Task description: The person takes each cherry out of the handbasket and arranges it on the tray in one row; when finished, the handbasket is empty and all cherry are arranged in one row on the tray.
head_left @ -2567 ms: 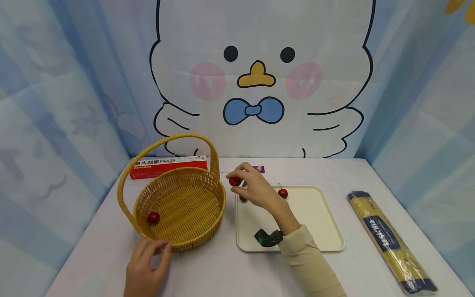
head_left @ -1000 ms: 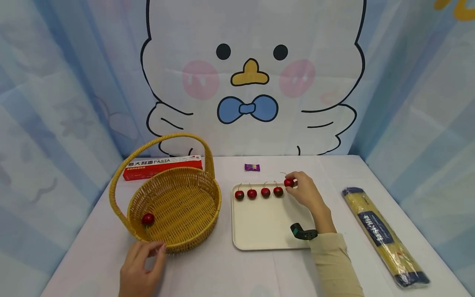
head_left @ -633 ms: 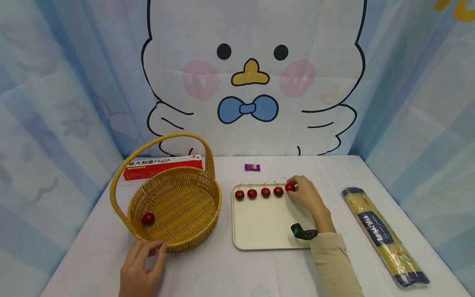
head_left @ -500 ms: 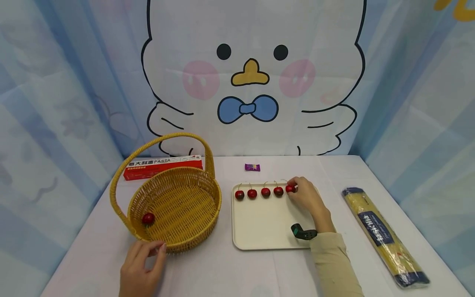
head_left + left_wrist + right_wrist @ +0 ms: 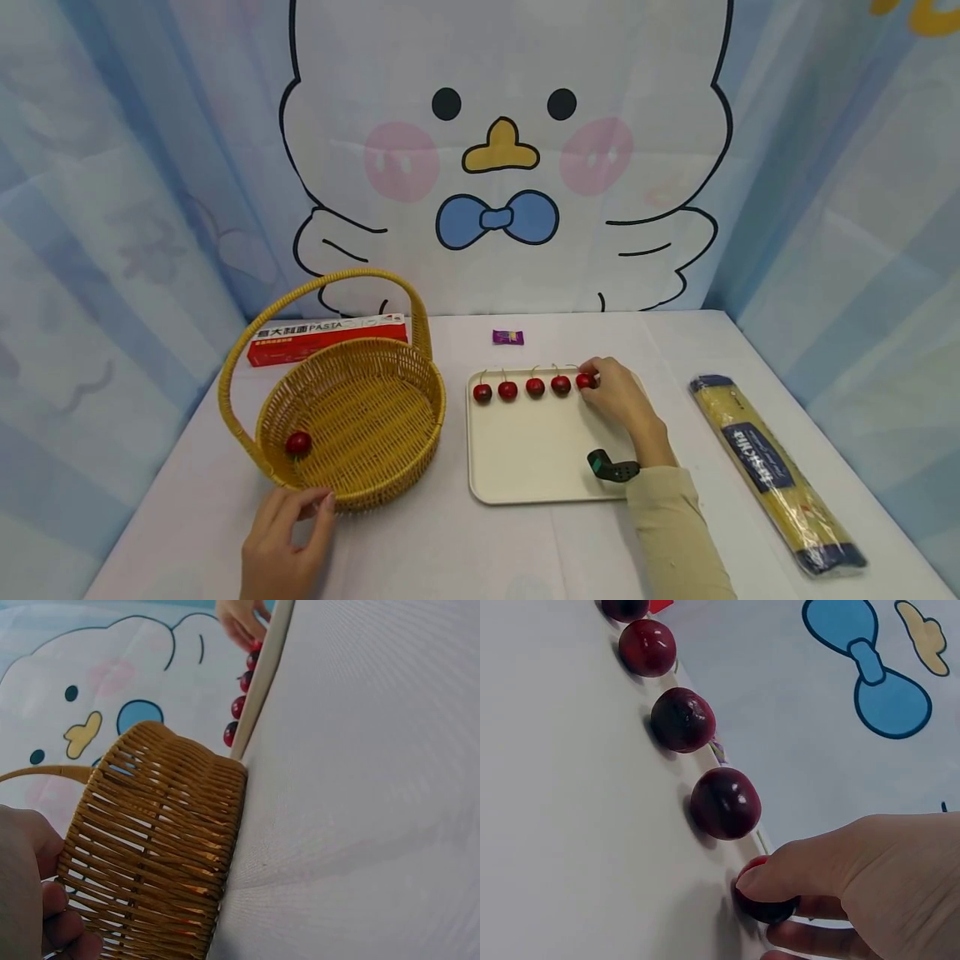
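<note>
My right hand [image 5: 621, 398] pinches a dark red cherry [image 5: 766, 909] between thumb and fingers at the far edge of the cream tray [image 5: 525, 454]. To its left, several stemmed cherries [image 5: 535, 387] stand in a row along that same edge. In the right wrist view the held cherry sits low over the tray surface, partly covered by the thumb. My left hand [image 5: 282, 546] holds the near rim of the yellow wicker basket [image 5: 154, 840], thumb and fingers at its edge. One cherry [image 5: 298, 442] lies inside the basket, on the left.
Behind the basket lies a red and white pasta box [image 5: 330, 337]. A small purple wrapped sweet [image 5: 507, 337] rests beyond the tray. On the right is a long bag of spaghetti [image 5: 776, 479]. The basket's tall handle [image 5: 300, 292] arches over its left side.
My right hand has carried the cherry from beside the basket rightward, then down to the end of the row on the tray. My left hand has stayed at the basket rim.
</note>
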### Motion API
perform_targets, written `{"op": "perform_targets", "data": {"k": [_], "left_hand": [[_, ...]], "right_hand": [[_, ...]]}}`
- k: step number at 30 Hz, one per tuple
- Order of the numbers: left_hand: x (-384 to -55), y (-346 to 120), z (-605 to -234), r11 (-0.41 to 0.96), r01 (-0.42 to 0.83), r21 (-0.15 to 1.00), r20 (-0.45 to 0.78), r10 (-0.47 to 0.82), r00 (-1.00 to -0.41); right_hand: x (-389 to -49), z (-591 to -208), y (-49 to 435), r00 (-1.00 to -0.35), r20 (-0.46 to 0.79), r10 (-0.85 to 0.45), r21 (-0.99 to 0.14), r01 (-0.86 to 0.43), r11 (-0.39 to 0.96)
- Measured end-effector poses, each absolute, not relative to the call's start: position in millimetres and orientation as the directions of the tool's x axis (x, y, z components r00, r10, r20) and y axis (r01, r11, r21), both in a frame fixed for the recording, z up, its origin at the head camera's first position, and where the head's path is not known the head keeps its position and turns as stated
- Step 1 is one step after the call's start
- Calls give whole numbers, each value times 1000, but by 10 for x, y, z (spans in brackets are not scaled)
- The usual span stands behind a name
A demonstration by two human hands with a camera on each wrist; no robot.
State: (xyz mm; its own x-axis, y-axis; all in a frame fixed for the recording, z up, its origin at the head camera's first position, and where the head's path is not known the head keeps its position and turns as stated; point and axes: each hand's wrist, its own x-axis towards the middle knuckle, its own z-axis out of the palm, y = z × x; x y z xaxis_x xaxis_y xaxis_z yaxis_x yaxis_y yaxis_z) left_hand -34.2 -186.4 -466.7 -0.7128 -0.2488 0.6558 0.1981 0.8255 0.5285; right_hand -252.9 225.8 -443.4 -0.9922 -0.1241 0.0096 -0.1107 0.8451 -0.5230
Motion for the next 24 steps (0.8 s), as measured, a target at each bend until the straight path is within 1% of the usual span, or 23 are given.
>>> {"op": "perform_targets", "data": {"k": [10,17,24], "left_hand": [[-347,-1869,-4678,824,201,529,659,-250,-710],[-347,-1877,-4667,823,236,516,683,-230,-694],[-344,-1875,-4661,821,230,522,677,-234,-698]], "right_hand": [[-2509,-4352,2266,-992,-1,-125,-565,-102,819],[-2485,-4275,2273,-989,40,-142,-565,-140,813],[-2451,-4192,2242,-986,81,-148,-566,-168,807]]}}
